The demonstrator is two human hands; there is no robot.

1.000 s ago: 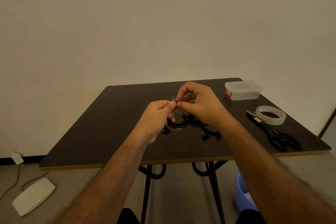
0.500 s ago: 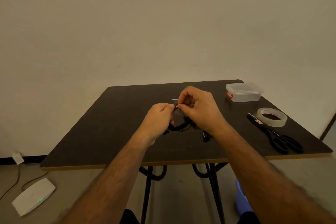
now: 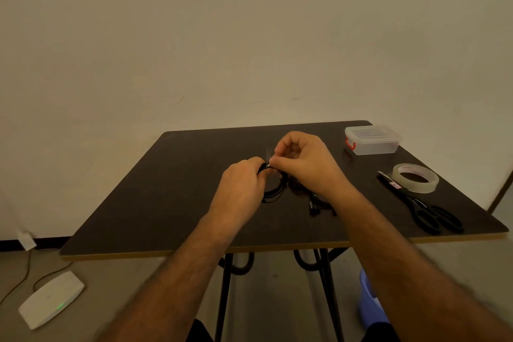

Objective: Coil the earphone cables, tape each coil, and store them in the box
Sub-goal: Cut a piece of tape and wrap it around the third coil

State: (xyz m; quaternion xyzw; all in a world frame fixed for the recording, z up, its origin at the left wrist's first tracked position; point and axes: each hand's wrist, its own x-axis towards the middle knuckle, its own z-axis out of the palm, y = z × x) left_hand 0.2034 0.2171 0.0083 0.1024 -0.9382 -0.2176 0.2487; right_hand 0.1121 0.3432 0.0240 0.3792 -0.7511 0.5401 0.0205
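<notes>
Head view — left hand, right hand fingers pinched together on coiled cable.

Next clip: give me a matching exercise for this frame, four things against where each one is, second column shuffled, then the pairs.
Things:
1. plastic box
2. tape roll
3. scissors
4. black cable coil

Places:
A. pinched between the left hand and right hand, mid-table
B. far right corner of the table, lid on
C. right side, lying flat just behind the scissors
D. near the right edge, handles toward the person

Pairs: 1-B, 2-C, 3-D, 4-A
</notes>
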